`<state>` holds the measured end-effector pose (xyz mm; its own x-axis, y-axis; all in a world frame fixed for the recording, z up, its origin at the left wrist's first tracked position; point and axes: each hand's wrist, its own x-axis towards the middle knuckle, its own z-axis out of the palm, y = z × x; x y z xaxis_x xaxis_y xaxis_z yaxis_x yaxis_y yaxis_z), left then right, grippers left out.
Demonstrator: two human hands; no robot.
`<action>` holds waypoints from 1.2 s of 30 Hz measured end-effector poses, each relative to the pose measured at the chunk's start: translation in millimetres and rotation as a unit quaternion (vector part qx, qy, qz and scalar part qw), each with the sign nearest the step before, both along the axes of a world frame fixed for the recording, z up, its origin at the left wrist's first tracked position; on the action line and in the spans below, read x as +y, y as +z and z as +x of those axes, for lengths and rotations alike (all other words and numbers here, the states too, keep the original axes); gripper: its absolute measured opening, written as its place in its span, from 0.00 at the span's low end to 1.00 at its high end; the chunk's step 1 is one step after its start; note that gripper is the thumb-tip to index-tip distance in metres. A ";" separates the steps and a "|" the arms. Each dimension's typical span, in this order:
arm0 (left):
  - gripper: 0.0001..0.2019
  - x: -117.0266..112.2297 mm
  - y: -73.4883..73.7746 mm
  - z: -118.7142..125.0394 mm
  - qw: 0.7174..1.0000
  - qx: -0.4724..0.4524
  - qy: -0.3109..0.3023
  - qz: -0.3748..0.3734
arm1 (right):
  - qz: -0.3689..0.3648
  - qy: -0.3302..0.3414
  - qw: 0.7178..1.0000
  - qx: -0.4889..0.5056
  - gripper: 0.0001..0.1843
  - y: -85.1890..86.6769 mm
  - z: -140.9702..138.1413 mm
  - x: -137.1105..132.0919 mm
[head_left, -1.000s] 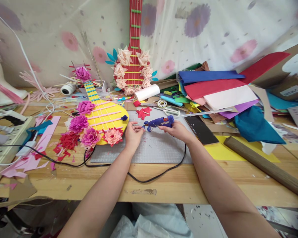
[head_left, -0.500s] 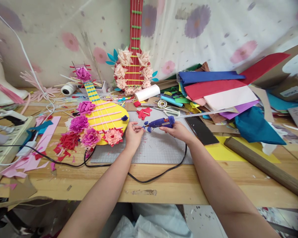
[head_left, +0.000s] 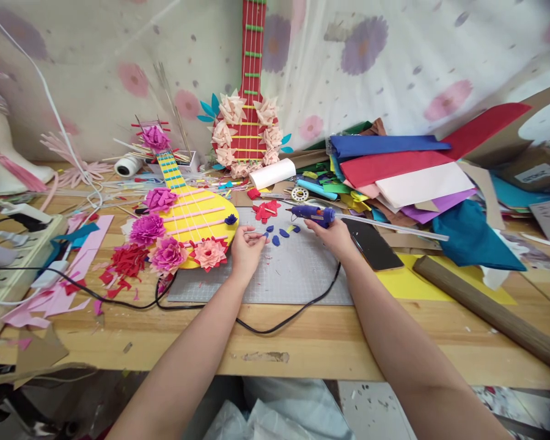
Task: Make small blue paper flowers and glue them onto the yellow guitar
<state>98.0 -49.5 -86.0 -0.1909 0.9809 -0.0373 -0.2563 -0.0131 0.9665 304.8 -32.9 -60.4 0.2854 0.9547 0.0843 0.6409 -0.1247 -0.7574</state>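
My right hand (head_left: pixel 332 235) is wrapped round a blue hot glue gun (head_left: pixel 315 214), its nozzle pointing left and a long clear glue stick (head_left: pixel 407 230) sticking out behind. My left hand (head_left: pixel 247 247) pinches a small blue paper petal (head_left: pixel 265 236) at its fingertips. Several blue petals (head_left: pixel 275 240) lie on the grey cutting mat (head_left: pixel 302 281) between the hands. Just left of my left hand rests a yellow paper lute-like instrument (head_left: pixel 197 214) with pink and purple paper flowers and one small dark blue flower (head_left: pixel 230 219).
A red instrument (head_left: pixel 251 122) with pale flowers leans at the back. Red paper pieces (head_left: pixel 266 211) and a white roll (head_left: pixel 272 173) lie behind the mat. A phone (head_left: pixel 371 244), stacked coloured paper (head_left: pixel 394 165) and a brown roll (head_left: pixel 486 305) are on the right. The black cord (head_left: pixel 275 330) loops in front.
My right hand has drawn the glue gun right and slightly up, away from the left fingertips. More blue petals on the mat now show. My left hand stays nearly in place.
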 end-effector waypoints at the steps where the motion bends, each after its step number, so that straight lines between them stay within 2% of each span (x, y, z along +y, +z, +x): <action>1: 0.16 -0.3 -0.2 0.2 1.000 -0.005 -0.001 0.005 | 0.005 -0.013 1.000 -0.019 0.29 -2.6 -1.3 2.9; 6: 0.17 -4.0 1.9 1.6 1.000 -0.013 -0.002 0.020 | 0.006 -0.019 0.993 -0.118 0.27 -12.1 -7.7 11.4; 9: 0.17 -7.1 7.4 3.1 0.999 -0.016 0.008 0.027 | 0.017 -0.025 0.987 -0.157 0.28 -9.5 -6.2 6.7; 12: 0.17 -10.1 21.4 4.4 0.998 -0.027 0.039 0.051 | 0.025 -0.046 0.974 -0.219 0.26 3.1 -0.2 -6.4; 15: 0.16 -13.2 44.9 3.7 0.993 -0.049 0.071 0.078 | -0.060 -0.010 0.969 -0.238 0.19 21.1 -0.1 -21.2; 17: 0.15 -15.2 62.0 1.4 0.992 -0.088 0.079 0.046 | -0.100 0.072 0.976 -0.177 0.16 31.1 -10.8 -26.7; 19: 0.15 -16.7 75.8 -2.1 0.987 -0.135 0.084 -0.019 | -0.061 0.167 0.983 -0.047 0.15 36.6 -32.3 -27.0; 20: 0.16 -17.2 80.6 -4.1 0.983 -0.155 0.087 -0.051 | -0.028 0.203 0.978 0.049 0.15 37.7 -46.1 -25.6; 22: 0.15 -17.4 85.5 -8.1 0.974 -0.182 0.091 -0.101 | 0.005 0.230 0.941 0.250 0.18 37.6 -75.9 -20.9; 24: 0.14 -17.0 85.6 -12.1 0.968 -0.192 0.095 -0.127 | -0.004 0.217 0.903 0.370 0.20 36.6 -103.3 -16.4; 27: 0.13 -16.2 82.5 -18.2 0.966 -0.189 0.104 -0.140 | -0.020 0.180 0.872 0.455 0.21 35.9 -130.8 -13.0; 36: 0.13 -17.3 82.1 -28.5 0.971 -0.169 0.126 -0.116 | 0.006 0.096 0.851 0.517 0.21 39.2 -157.7 -13.0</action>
